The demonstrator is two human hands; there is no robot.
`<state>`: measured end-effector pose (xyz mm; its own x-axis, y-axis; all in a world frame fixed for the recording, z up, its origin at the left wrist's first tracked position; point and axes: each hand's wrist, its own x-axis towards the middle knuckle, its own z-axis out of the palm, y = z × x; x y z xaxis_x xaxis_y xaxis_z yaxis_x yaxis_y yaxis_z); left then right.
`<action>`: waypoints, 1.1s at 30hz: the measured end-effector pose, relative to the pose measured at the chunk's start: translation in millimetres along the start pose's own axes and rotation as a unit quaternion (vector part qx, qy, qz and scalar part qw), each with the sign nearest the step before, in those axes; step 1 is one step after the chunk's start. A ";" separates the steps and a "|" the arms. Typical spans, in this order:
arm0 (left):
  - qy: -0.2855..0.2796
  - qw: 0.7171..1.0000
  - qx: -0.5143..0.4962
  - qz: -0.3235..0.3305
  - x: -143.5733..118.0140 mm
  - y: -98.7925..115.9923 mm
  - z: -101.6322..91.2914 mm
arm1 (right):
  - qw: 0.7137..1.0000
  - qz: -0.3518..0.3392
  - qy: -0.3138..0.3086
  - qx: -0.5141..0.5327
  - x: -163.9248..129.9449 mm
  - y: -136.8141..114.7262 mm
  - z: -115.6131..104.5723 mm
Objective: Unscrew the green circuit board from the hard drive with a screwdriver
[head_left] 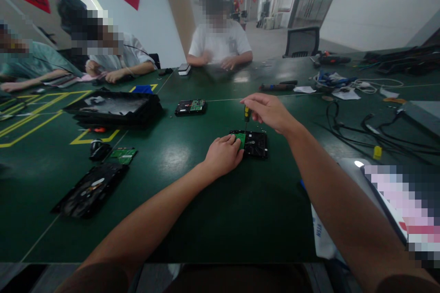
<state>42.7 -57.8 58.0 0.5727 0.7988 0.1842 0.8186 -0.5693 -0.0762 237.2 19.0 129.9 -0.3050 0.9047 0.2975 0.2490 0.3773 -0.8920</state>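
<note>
A black hard drive (256,144) with a green circuit board (241,138) lies on the dark green table (213,210) in front of me. My left hand (223,155) rests on the drive's left end, fingers on the green board. My right hand (270,112) is closed around a small screwdriver (246,114) with a yellow and black handle, held upright with its tip pointing down at the drive.
A second drive (190,107) lies farther back. A stack of black trays (113,110) stands at the left, with an opened drive (91,190) and a loose green board (123,154) nearer. Cables (364,128) spread at the right. Three people sit across the table.
</note>
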 end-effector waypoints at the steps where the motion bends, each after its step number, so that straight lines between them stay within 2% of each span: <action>1: 0.001 1.000 0.001 0.000 -0.1 0.0 0.0 | 1.000 -0.001 0.000 0.000 -0.3 -0.1 0.0; 12: 0.002 1.000 0.002 0.000 0.2 0.3 -0.4 | 1.000 0.013 -0.003 0.002 -1.4 -3.2 0.1; 21: -0.003 1.000 -0.003 0.000 -0.1 -0.4 0.1 | 1.000 -0.003 0.006 -0.023 -1.8 -4.4 0.1; 27: -0.001 1.000 -0.008 0.005 -0.5 -1.1 0.5 | 0.999 0.027 -0.013 0.020 1.2 -2.3 -0.8; 33: -0.005 1.000 -0.004 0.003 -0.8 -1.5 0.9 | 1.000 -0.004 0.006 -0.015 -0.6 -4.4 0.0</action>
<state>41.1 -57.4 57.1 0.5789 0.7966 0.1742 0.8142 -0.5765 -0.0691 236.3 16.8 133.7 -0.2958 0.9038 0.3093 0.2736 0.3903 -0.8791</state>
